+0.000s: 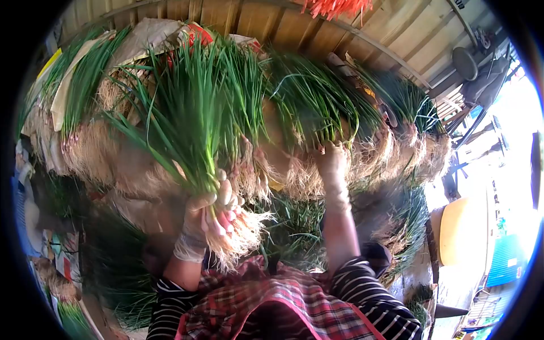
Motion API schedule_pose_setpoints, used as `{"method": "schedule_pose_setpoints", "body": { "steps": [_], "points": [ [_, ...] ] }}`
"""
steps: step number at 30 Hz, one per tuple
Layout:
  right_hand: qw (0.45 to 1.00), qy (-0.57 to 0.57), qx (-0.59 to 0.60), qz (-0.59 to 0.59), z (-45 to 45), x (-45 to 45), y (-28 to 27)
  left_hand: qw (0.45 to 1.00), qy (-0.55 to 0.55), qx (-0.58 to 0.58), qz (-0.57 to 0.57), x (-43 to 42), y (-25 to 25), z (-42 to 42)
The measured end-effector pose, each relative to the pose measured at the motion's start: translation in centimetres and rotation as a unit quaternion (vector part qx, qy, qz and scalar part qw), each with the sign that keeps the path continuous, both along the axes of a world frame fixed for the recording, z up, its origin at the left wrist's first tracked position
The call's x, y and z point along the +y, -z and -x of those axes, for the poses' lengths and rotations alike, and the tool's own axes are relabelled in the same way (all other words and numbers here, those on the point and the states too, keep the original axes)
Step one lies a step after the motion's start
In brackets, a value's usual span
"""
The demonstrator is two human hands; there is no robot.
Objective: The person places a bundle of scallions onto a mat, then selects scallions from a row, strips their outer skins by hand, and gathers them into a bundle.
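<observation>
In a thin whitish glove, my left hand (pixel 199 218) is closed around a bunch of spring onions (pixel 195 127). Its long green leaves point up and away, and the pinkish bulbs and pale stringy roots hang below my fingers. My right hand (pixel 331 161), also gloved, stretches out to the heap of spring onions (pixel 317 96) in front of me. Its fingers are closed at the base of some green stalks there, just above the roots. How many stalks it grips is hidden.
More rooted spring onions (pixel 93 147) lie along the far side, partly over sacking (pixel 150 39). Loose green leaves (pixel 292 226) lie below, between my arms. A corrugated wall (pixel 255 25) stands behind, with red strips (pixel 337 7) hanging. A yellow container (pixel 455 231) stands at right.
</observation>
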State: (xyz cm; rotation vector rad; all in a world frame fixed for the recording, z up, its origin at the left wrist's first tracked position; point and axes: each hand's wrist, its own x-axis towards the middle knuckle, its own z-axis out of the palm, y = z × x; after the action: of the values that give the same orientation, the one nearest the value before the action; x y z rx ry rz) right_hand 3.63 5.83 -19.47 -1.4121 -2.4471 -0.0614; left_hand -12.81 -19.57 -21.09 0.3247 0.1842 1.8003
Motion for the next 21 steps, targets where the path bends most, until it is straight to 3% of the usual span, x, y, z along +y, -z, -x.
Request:
{"method": "schedule_pose_setpoints", "body": {
  "steps": [1, 2, 3, 5, 7, 10, 12, 13, 16, 17, 21],
  "points": [
    [0.973, 0.13, -0.121, 0.151, -1.1, 0.5, -1.9, 1.0, 0.005, 0.013, 0.005, 0.1, 0.1, 0.0],
    [0.994, -0.069, -0.032, 0.072, -4.1, 4.4, 0.3, 0.999, 0.031, -0.003, 0.026, 0.2, -0.9, -0.1],
    [0.971, -0.118, 0.122, 0.168, -3.9, 3.7, -2.1, 0.997, 0.038, 0.033, 0.056, 0.3, -0.2, 0.3],
    [0.799, -0.207, 0.433, 0.363, -3.7, 2.0, -7.0, 0.99, 0.059, 0.066, 0.11, 0.6, 0.2, 0.4],
    [0.825, -0.135, 0.339, 0.432, -3.3, 3.0, -6.4, 0.986, 0.096, 0.048, 0.13, 0.8, 0.2, 0.3],
    [0.821, -0.173, 0.283, 0.464, -2.1, -1.7, -1.0, 0.99, 0.071, 0.088, 0.086, 2.3, 2.3, -0.8],
    [0.849, -0.255, 0.182, 0.425, -1.7, -8.0, 1.6, 0.985, 0.071, 0.056, 0.143, 2.1, 1.9, -1.8],
    [0.884, -0.296, 0.132, 0.336, -1.0, -12.0, 0.2, 0.977, 0.086, 0.053, 0.19, 2.0, 1.8, -1.9],
    [0.858, -0.276, 0.236, 0.363, -1.1, -11.9, 1.8, 0.989, 0.064, 0.033, 0.133, 1.7, 2.8, -1.4],
    [0.902, -0.293, 0.215, 0.234, -0.5, -10.4, 2.0, 0.991, 0.063, 0.021, 0.116, 1.7, 3.4, -1.3],
    [0.754, -0.374, 0.382, 0.381, 4.9, -10.0, -1.1, 0.994, 0.093, 0.005, 0.056, 1.1, 1.4, -1.4]
  ]
}}
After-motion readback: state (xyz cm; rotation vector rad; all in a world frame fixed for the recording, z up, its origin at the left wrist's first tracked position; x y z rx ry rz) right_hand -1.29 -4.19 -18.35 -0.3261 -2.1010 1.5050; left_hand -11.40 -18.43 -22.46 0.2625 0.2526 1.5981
